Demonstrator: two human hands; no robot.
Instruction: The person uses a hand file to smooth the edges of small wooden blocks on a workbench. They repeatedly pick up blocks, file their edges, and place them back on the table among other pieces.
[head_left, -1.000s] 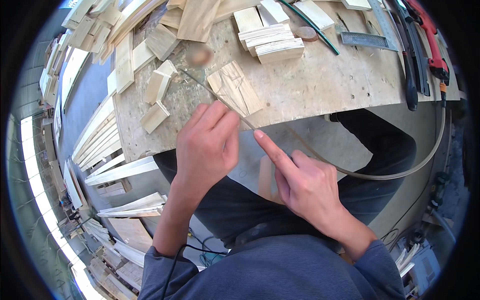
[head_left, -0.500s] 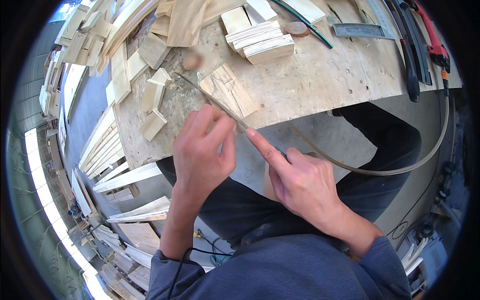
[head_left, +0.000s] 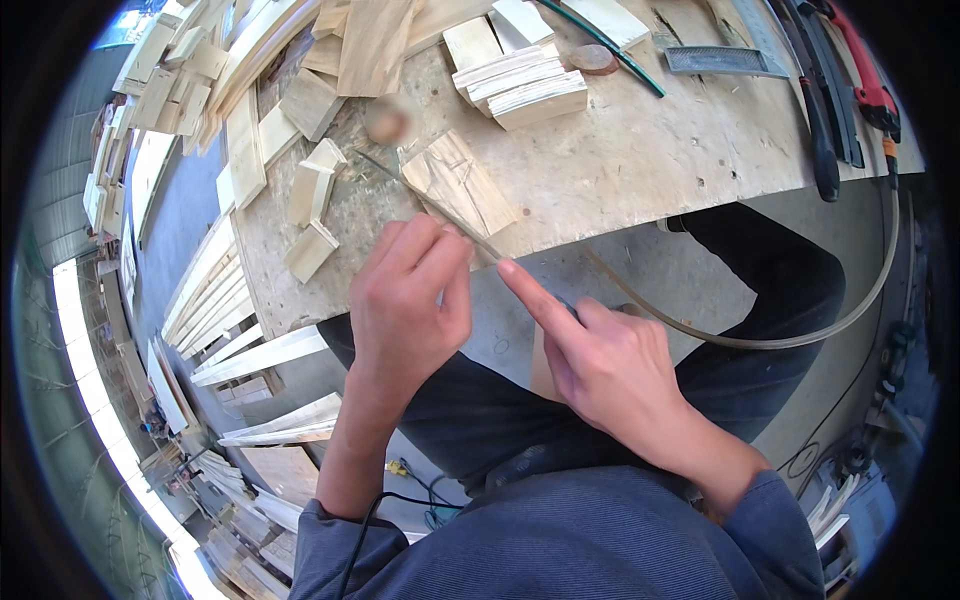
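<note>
My right hand is closed round the dark handle of a long narrow file, its index finger stretched along the metal. The file slants up and left over the table's front edge, its thin tip near the loose blocks. My left hand is curled with thumb and fingers pinched together right beside the file's middle. What those fingers hold, if anything, is hidden. Just beyond the file a flat wood block with cut lines lies on the worn wooden table.
Two small angled blocks lie left of the file. Farther back sit stacked wood pieces, a green rod and a grey metal tray. A red-handled tool trails a hose over my legs. Long strips stand left.
Both hands and the file stay in nearly the same pose. The whole view has shifted very slightly, and no object has visibly changed place on the table.
</note>
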